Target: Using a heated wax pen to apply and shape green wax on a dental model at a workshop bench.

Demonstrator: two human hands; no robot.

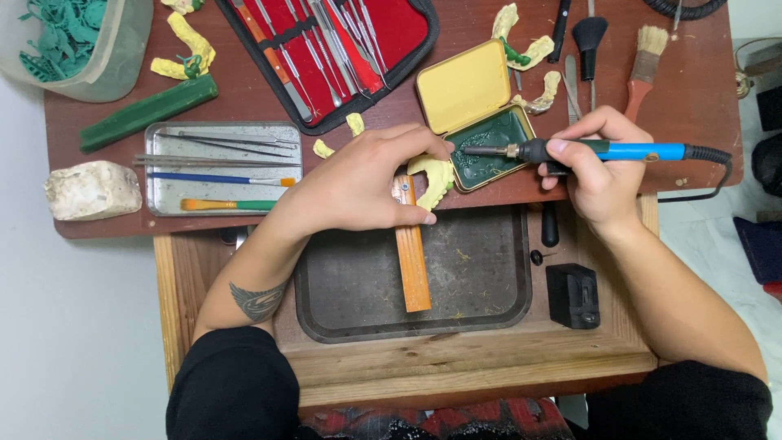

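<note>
Fingers first: the left hand (354, 183) is curled shut around a pale yellow dental cast (434, 178), thumb on the near side, fingertips over the top, pinning it against the far end of an orange wooden peg (412, 253) that sticks out over a dark metal tray (342, 314). The right hand (599, 163) has a pen-style grip closed on a blue-handled heated wax tool (570, 150), cord trailing off right. Its metal tip points left and sits over the green wax in an open yellow tin (468, 94), just right of the cast.

Around it: a red instrument case (403, 24) on the far side, a steel tray of tweezers and brushes (163, 195) to the left, a green wax stick (148, 110), more yellow casts and two brushes far right.

What could go sideways, in my opinion: that hot tip is really near the left fingertips, so a small slip could mean a burn. Too much wax on the tip could drip onto the wood or the hand between tin and cast. The cord could also snag on the table edge and jerk the tool. And the cast only rests on a narrow peg, so pressing hard might twist it out of the grip.
</note>
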